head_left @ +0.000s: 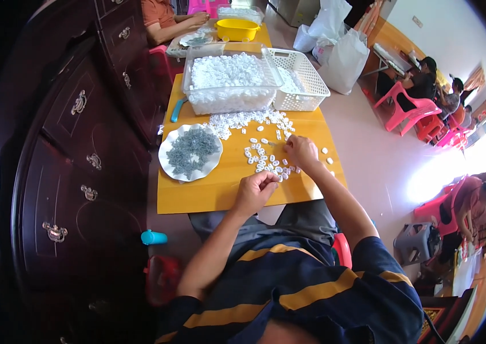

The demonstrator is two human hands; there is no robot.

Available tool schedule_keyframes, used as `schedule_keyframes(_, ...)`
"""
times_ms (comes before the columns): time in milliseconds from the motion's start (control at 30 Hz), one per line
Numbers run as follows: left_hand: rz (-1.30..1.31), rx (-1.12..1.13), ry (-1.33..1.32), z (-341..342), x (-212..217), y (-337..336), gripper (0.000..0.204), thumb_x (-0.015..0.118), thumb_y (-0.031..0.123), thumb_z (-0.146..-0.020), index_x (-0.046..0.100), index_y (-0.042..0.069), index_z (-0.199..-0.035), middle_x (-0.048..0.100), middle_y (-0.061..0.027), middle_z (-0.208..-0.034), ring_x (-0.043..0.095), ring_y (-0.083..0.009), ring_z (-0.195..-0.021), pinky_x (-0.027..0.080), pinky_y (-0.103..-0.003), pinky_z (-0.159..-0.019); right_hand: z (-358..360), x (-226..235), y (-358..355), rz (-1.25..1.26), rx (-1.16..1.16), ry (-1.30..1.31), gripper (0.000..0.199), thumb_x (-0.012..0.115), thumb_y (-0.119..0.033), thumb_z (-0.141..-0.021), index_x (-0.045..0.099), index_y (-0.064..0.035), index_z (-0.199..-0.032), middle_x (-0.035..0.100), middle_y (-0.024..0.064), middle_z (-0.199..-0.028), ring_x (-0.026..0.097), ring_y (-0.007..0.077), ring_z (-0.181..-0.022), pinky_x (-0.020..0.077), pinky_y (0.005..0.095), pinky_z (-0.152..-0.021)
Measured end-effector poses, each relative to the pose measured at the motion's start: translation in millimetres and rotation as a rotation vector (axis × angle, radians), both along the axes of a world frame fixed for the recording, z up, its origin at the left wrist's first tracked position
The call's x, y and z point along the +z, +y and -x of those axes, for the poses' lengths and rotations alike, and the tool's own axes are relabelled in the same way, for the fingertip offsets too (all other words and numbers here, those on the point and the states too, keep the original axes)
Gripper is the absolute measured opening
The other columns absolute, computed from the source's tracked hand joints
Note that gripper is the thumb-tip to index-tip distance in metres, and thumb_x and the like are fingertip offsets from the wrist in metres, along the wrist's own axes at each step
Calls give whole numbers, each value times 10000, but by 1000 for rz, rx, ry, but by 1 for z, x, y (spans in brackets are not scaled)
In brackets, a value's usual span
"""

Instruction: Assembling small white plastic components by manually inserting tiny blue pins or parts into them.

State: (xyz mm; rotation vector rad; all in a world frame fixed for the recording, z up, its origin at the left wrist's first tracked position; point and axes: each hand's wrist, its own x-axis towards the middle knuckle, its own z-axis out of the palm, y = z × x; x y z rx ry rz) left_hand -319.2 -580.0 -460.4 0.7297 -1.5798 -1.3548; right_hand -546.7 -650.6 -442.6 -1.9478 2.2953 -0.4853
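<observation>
My left hand (254, 192) is at the near edge of the yellow table (197, 198), thumb and fingers pinched together beside a loose group of small white oval plastic pieces (260, 153). Whatever lies in that pinch is too small to make out. Farther right, my right hand (302, 152) rests low over the tabletop with its fingers curled together. Its fingertips hide what they hold, if anything. To the left stands a white scalloped plate (165, 157) heaped with small grey-green slender pieces (191, 152).
A clear plastic bin (225, 98) full of white pieces stands behind, beside a white perforated basket (306, 102). Loose pieces spill before the bin. A blue-handled tool (177, 110) lies left. Dark drawers (76, 143) flank the table. Another person's arm (177, 27) is beyond, near a yellow basin (237, 30).
</observation>
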Motion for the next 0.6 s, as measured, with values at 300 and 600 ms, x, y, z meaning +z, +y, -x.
schedule_keyframes(300, 94, -6, -35, 1, 2, 5, 75, 739, 39, -893, 711, 7, -955, 648, 42, -750, 557, -19, -661, 486, -228, -621, -1, -2, 14, -18, -4, 60, 264, 679, -295, -924, 646, -69, -1056, 747, 187, -1001, 722, 381, -945, 560, 500, -853)
schedule_keyframes(600, 64, -41, -54, 22, -1, 19, 71, 720, 64, -901, 692, 1, -918, 673, -1, -783, 599, -54, -714, 513, -254, -663, 3, 38, 111, 124, 152, -677, 203, 679, -193, -971, 596, -10, -944, 708, 76, -766, 643, 110, -614, 504, 271, -546)
